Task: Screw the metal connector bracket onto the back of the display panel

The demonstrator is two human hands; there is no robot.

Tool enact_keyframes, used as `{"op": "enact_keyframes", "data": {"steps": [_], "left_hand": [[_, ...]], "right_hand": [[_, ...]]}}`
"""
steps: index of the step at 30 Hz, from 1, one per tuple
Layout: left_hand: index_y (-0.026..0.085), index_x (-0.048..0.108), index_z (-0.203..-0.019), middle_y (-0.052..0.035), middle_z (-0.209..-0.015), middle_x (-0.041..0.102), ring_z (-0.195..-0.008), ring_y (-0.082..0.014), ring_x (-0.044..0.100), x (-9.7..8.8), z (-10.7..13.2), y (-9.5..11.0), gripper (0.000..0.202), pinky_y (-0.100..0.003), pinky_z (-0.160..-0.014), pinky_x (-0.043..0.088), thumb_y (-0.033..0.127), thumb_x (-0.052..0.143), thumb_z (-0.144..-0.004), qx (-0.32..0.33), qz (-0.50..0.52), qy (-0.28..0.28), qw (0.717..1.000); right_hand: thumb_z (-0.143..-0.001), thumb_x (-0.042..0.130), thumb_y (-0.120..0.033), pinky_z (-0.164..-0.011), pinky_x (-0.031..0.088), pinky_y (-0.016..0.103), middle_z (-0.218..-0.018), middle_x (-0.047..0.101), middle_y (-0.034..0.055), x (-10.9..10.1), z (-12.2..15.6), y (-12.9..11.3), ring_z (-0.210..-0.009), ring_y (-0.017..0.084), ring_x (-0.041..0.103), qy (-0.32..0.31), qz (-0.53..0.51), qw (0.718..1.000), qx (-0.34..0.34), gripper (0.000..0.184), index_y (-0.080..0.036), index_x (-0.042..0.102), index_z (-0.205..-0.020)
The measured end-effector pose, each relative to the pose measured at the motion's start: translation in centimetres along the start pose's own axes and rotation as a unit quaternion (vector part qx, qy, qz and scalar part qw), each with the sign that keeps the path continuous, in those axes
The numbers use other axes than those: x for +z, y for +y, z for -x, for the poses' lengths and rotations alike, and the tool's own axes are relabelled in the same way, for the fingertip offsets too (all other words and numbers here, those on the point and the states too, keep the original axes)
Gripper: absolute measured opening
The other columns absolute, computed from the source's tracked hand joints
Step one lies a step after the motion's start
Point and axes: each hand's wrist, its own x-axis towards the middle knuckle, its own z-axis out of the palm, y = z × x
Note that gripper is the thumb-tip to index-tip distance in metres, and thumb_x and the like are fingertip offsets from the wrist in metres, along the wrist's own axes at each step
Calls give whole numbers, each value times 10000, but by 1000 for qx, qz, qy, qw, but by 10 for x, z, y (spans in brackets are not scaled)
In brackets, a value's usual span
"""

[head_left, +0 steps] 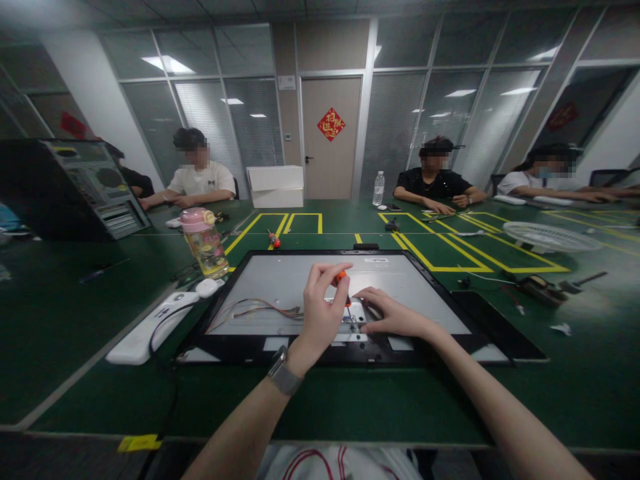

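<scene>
A monitor panel lies face down on the green table in front of me, with coloured wires trailing over its grey back. My left hand is closed round a small orange-handled screwdriver, held upright with its tip on a small metal board near the panel's front edge. My right hand rests on the panel beside that board. Its fingers are pressed together against the board.
A pink-lidded bottle and a white power strip stand to the left. A dark computer case sits far left. A white box, a water bottle and a fan grille lie farther back. Three people sit across the table.
</scene>
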Motion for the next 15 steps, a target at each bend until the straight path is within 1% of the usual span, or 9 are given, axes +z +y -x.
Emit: {"op": "enact_keyframes", "data": {"steps": [3, 5, 7, 9, 11, 15], "left_hand": [[225, 669, -1006, -15, -875, 498, -779, -125, 535, 1, 1, -1, 164, -260, -746, 462, 213, 567, -878, 6, -8, 17, 1000], [226, 664, -1028, -22, -891, 507, -792, -127, 537, 0, 1, -1, 192, -260, -742, 458, 213, 517, -906, 5, -2, 15, 1000], [225, 646, -1083, -41, -955, 542, -860, -141, 551, -1, 1, -1, 260, -269, -764, 456, 197, 429, -942, 2, 9, 6, 1000], [222, 624, -1128, -53, -1006, 574, -923, -155, 556, -2, 1, 0, 299, -284, -799, 452, 183, 382, -956, 0, 14, -1, 1000], [219, 621, -1126, -49, -991, 582, -903, -154, 559, -1, 0, 0, 276, -284, -798, 452, 188, 413, -947, -4, 11, -1, 1000], [213, 666, -976, -22, -875, 514, -774, -133, 533, 0, 1, -1, 144, -273, -763, 458, 236, 555, -887, 1, -11, 24, 1000]], "right_hand": [[-730, 723, -444, -1044, 356, 422, -1241, 492, 97, 1, 0, 2, -1182, 273, 447, 3, 1, 1000, -2, 624, -198, 502, -1259], [-733, 720, -451, -1045, 356, 421, -1251, 484, 98, 1, 0, 2, -1187, 272, 446, 2, -2, 1000, 0, 632, -193, 498, -1265], [-733, 721, -456, -1043, 360, 422, -1260, 479, 96, 1, 1, 2, -1189, 271, 449, -1, -6, 1000, 5, 638, -201, 495, -1272], [-733, 721, -458, -1042, 362, 432, -1265, 477, 92, 1, 1, 2, -1190, 274, 452, -4, -9, 1000, 10, 635, -218, 494, -1276], [-734, 720, -459, -1044, 359, 442, -1263, 480, 89, 0, 1, 2, -1192, 277, 453, -3, -11, 1000, 8, 631, -230, 494, -1276], [-730, 722, -455, -1049, 357, 435, -1252, 485, 89, 0, 1, 0, -1197, 276, 448, -1, -9, 1000, 3, 626, -219, 500, -1265]]}}
